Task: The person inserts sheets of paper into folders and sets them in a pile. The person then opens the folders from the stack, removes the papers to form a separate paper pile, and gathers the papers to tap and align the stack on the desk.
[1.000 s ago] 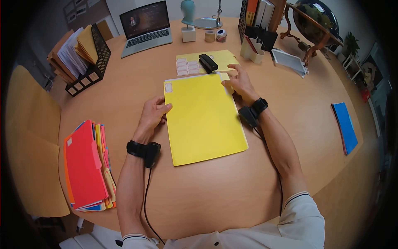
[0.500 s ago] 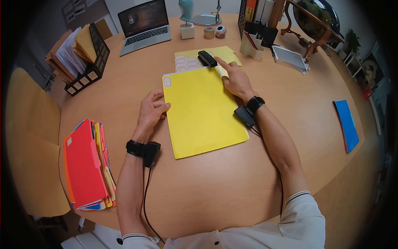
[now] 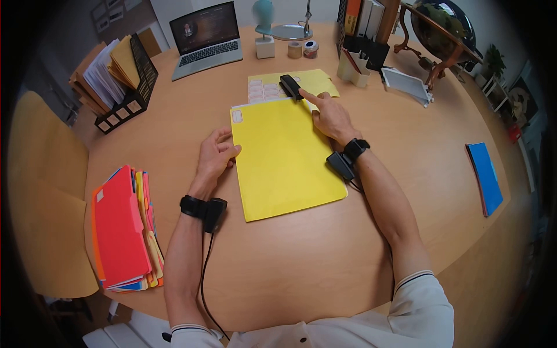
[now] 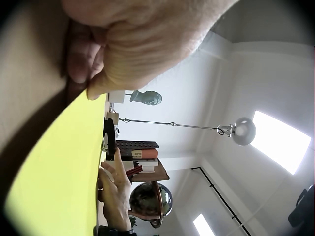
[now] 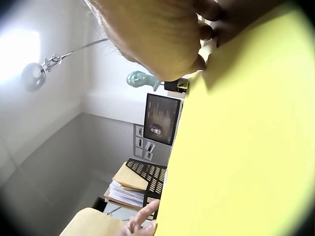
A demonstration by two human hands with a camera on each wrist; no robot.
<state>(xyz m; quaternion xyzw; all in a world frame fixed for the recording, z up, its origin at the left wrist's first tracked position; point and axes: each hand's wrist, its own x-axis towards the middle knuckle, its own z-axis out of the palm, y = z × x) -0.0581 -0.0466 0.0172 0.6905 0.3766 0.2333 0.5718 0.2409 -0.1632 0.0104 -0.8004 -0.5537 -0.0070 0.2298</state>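
A yellow file folder with a small label at its top left corner lies in front of me, white sheet edges showing along its top. My left hand pinches its left edge, thumb on top and the other fingers behind. At the upper right corner my right hand has its thumb against the folder's edge, other fingers curled beside it. Its straight index finger reaches the near end of a black stapler, which sits at the folder's top edge. The right wrist view shows fingers along the folder's corner.
Beyond the folder lie a label sheet and another yellow folder. Coloured folders are stacked at left, a blue folder at right. A laptop, file rack, pen holder and globe stand around the desk.
My right index finger has come in from its spread position to the stapler's near end. The yellow folder has shifted slightly away from me. My left hand keeps its hold.
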